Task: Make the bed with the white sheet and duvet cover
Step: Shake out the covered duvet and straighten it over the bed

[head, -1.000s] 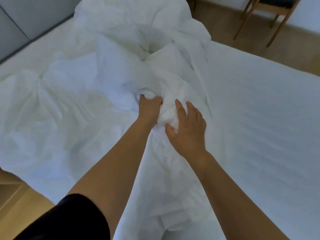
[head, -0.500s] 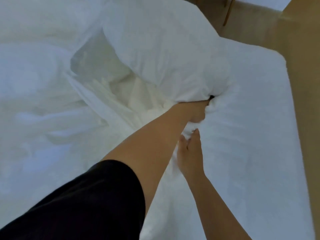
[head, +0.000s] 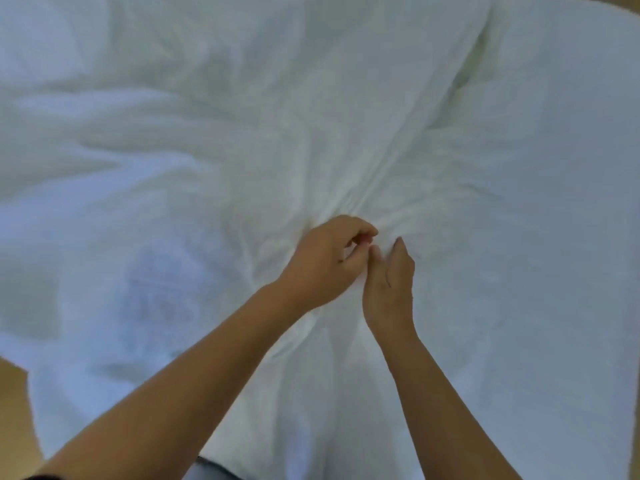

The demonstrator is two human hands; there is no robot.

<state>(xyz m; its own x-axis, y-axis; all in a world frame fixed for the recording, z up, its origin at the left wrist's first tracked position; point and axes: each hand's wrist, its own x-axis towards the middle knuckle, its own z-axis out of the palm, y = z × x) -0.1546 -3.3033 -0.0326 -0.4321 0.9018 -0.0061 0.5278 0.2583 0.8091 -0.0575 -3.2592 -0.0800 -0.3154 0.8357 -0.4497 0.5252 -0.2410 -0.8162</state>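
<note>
The white duvet cover lies crumpled over the left and middle of the bed, its creases running in toward my hands. On the right, the white sheet lies flat on the mattress. My left hand has its fingers curled and pinches a gathered fold of the cover at the bed's middle. Right beside that fold is my right hand, seen edge-on with its fingers fairly straight and touching the fabric; the fingertips are partly hidden in the cloth.
Wooden floor shows at the lower left below the hanging edge of the cover, and a strip of it runs along the bed's right side.
The lifted bulk of the cover has dropped flat over the bed. My left hand has drawn back from the far right to the middle, and my right hand has come up against it.
</note>
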